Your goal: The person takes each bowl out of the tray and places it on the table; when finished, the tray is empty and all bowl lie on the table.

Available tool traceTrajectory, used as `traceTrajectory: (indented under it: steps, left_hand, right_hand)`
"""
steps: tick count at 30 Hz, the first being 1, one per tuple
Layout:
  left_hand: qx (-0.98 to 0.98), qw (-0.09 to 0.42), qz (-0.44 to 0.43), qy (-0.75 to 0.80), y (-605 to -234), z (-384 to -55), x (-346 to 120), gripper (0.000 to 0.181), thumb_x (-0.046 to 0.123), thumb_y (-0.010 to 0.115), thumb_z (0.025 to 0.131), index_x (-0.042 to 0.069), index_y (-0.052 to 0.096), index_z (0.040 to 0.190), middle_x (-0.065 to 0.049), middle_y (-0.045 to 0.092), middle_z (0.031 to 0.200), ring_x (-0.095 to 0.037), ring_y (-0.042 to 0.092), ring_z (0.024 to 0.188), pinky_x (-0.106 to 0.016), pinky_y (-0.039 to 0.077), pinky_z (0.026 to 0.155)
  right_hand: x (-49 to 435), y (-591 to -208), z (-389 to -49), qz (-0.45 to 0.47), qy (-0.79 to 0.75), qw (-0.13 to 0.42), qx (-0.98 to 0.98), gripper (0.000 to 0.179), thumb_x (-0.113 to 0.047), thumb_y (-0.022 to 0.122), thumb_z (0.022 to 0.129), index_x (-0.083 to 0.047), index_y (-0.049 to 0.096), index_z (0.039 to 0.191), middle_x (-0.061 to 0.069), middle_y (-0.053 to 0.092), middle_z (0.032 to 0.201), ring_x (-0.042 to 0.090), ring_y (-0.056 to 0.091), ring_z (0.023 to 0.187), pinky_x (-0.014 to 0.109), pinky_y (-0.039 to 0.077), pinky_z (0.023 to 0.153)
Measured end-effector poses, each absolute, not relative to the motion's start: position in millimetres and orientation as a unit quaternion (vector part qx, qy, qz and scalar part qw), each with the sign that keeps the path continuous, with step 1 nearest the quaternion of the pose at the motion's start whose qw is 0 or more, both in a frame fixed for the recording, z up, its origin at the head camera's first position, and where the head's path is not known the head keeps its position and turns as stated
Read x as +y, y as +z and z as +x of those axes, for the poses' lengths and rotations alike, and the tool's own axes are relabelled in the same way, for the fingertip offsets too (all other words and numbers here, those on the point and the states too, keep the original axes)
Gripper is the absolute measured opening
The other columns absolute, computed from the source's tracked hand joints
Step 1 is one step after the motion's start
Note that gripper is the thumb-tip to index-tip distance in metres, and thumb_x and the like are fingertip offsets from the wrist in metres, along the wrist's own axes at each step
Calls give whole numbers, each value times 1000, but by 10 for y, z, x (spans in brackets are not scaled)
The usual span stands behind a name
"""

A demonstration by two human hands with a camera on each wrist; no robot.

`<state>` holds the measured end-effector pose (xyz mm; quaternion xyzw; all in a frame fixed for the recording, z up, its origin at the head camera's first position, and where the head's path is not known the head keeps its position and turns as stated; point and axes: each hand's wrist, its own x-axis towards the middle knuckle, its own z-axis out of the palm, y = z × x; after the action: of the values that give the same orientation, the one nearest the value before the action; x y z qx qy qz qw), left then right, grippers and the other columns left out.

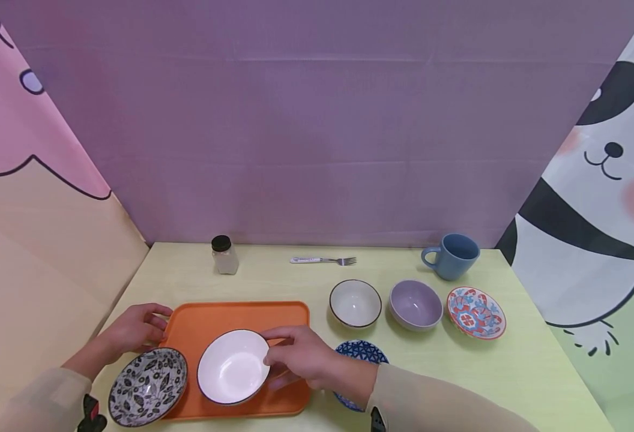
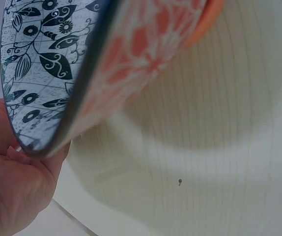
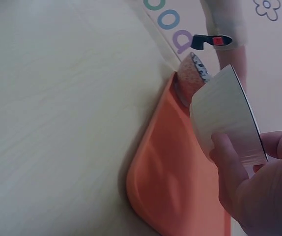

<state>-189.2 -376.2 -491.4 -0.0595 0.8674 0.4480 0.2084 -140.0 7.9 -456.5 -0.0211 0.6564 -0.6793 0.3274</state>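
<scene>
Right hand pinches the white bowl by its rim; bowl tilted, over orange tray. Left hand, well apart, sits at floral bowl's far rim; whether it grips, cannot tell.

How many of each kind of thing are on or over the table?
Plain bowls: 3 (held white bowl, another white bowl, lilac bowl)
Patterned dishes: 3 (leaf-patterned dish, red-blue dish, navy dish)
Mug: 1
Fork: 1
Lidded jar: 1
Tray: 1
Total: 10
</scene>
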Motion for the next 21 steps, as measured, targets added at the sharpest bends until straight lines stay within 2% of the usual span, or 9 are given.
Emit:
traceTrajectory:
  steps: [8,21]
  left_hand:
    - [867,211,-59,447,-4935,-1898,-3781,53,-3,62,93,-11,42,141,-18,63,109,-22,68,88,-43,63,75]
    - [870,203,-58,445,-4921,-1872,-3759,54,-2,64,92,-11,43,140,-17,64,107,-23,68,85,-43,63,74]
  right_hand:
    - [351,-4450,-1457,-19,-684,324,653,53,-1,68,86,-11,64,138,12,72,108,24,73,79,45,64,67]
    - [748,-4302,-1518,-26,-692,302,655,55,-4,68,87,-9,61,141,14,72,108,25,75,79,47,63,69]
